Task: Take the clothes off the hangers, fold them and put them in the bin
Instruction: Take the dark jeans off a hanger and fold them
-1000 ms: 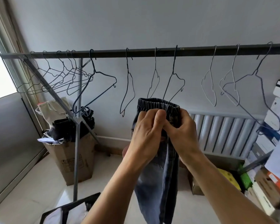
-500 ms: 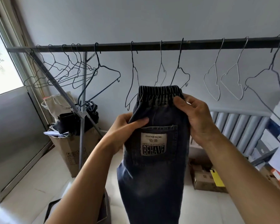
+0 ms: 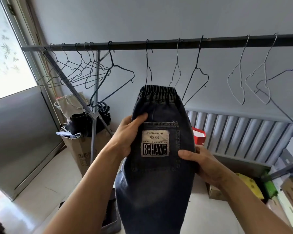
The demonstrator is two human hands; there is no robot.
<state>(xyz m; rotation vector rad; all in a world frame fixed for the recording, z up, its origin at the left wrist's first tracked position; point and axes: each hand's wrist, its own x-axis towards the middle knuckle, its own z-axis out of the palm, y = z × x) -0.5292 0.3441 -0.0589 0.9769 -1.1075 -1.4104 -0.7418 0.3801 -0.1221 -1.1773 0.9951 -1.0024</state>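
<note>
**Half-folded jeans in mid-air: where the fold may slip**

The dark denim jeans (image 3: 152, 191) are off the rail (image 3: 227, 42) and held upright in front of it, elastic waistband (image 3: 158, 92) on top and legs hanging out of view below. The left hand (image 3: 127, 137) grips the left edge beside the back pocket, thumb in front. The right hand (image 3: 201, 164) grips the right edge lower down, thumb across the denim.

With no surface beneath, the halves seem likely to slide apart if either grip loosens. The hanging legs are heavy and may drag the fold crooked or twist. Raising the waistband could snag the bare wire hangers (image 3: 198, 71) just behind. The dark bin (image 3: 112, 220) sits low beneath the left forearm, partly hidden, so a blind drop may miss it or unfold the garment.
</note>
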